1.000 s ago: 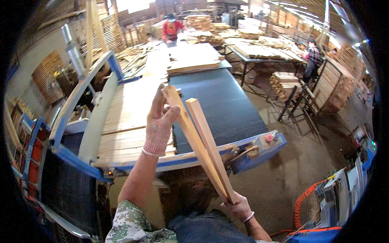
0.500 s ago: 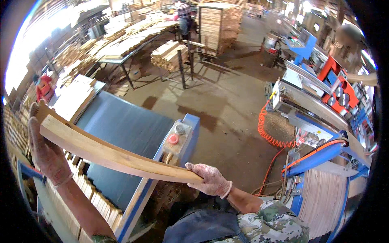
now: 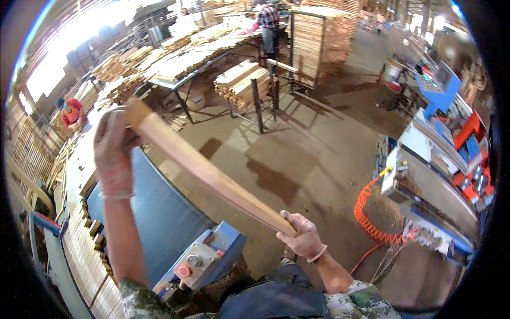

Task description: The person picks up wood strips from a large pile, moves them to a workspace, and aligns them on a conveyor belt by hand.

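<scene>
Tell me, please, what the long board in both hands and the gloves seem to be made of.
The long board looks like bare, unpainted wood: pale tan, matte, with faint grain. The glove on the left hand and the one on the right hand look like thin, light knitted fabric, perhaps cotton, with ribbed cuffs.

One head-worn fisheye view looks down and forward from the person's own eye height, close over both arms, which rise from the lower edge at about six o'clock. It faces across the concrete floor (image 3: 297, 159) toward stacked timber at twelve o'clock, with a blue machine (image 3: 441, 85) at two o'clock. Straight edges bow toward the dark round rim.
</scene>
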A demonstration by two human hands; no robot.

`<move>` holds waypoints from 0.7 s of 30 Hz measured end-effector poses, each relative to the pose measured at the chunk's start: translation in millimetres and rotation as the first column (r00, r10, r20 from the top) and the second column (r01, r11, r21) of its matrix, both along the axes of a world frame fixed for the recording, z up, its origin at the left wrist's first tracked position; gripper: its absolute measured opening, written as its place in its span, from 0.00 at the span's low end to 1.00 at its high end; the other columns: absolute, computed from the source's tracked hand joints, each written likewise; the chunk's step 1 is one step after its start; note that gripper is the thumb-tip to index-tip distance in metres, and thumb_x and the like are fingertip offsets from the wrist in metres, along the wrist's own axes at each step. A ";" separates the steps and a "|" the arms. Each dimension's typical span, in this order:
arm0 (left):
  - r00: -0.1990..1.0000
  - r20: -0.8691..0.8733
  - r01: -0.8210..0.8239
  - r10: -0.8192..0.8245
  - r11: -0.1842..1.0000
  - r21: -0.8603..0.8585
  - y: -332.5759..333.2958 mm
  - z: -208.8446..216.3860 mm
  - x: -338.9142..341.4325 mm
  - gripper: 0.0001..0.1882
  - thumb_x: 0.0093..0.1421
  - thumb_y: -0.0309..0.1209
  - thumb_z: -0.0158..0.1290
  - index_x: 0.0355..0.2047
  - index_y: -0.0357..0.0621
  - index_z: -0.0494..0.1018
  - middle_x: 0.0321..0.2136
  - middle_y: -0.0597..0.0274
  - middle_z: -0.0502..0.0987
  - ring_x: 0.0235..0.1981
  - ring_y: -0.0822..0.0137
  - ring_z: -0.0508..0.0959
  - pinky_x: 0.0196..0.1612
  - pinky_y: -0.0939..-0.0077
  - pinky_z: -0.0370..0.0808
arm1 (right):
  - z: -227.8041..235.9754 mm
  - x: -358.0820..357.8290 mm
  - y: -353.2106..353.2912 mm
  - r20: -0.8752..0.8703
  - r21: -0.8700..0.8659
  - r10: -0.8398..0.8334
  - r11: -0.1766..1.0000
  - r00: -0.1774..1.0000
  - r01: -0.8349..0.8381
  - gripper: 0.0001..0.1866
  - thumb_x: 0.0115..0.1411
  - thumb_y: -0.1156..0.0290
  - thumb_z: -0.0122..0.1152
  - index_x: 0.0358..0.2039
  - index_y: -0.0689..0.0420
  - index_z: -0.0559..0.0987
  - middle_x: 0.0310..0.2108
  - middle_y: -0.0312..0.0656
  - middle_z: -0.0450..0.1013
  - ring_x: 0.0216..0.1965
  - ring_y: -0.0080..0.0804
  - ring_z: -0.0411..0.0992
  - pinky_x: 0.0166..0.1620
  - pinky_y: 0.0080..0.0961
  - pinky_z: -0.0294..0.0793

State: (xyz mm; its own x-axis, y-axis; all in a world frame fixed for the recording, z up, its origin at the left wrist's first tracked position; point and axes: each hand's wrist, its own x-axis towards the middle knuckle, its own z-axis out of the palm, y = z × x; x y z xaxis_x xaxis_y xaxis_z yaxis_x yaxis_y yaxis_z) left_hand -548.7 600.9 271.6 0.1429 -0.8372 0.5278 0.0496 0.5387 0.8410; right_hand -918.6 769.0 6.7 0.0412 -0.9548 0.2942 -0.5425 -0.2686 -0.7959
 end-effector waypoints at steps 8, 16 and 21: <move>0.993 -0.104 0.073 -0.048 0.965 0.250 -132.2 -69.4 -143.7 0.12 0.70 0.37 0.61 0.45 0.42 0.81 0.36 0.63 0.85 0.31 0.69 0.85 0.32 0.75 0.81 | -21.0 -103.1 -43.6 0.437 0.602 -0.141 0.780 0.888 -0.173 0.31 0.58 0.75 0.78 0.62 0.62 0.78 0.45 0.36 0.80 0.47 0.26 0.79 0.51 0.28 0.80; 0.986 0.126 -0.135 0.105 0.956 0.260 -271.7 -170.9 -159.1 0.17 0.69 0.27 0.57 0.57 0.44 0.80 0.36 0.64 0.84 0.39 0.75 0.84 0.40 0.82 0.81 | -58.6 -162.1 -118.1 0.402 0.669 -0.060 0.700 0.914 -0.249 0.29 0.57 0.70 0.80 0.58 0.62 0.81 0.42 0.32 0.81 0.41 0.21 0.76 0.48 0.22 0.77; 0.994 -0.062 0.111 -0.093 0.883 0.456 -333.6 -192.4 -146.5 0.36 0.70 0.29 0.56 0.76 0.46 0.60 0.60 0.55 0.77 0.56 0.69 0.80 0.57 0.73 0.78 | -57.9 -170.5 -196.3 0.398 0.739 -0.076 0.617 0.914 -0.271 0.27 0.56 0.67 0.80 0.55 0.62 0.82 0.42 0.33 0.81 0.41 0.21 0.75 0.47 0.24 0.76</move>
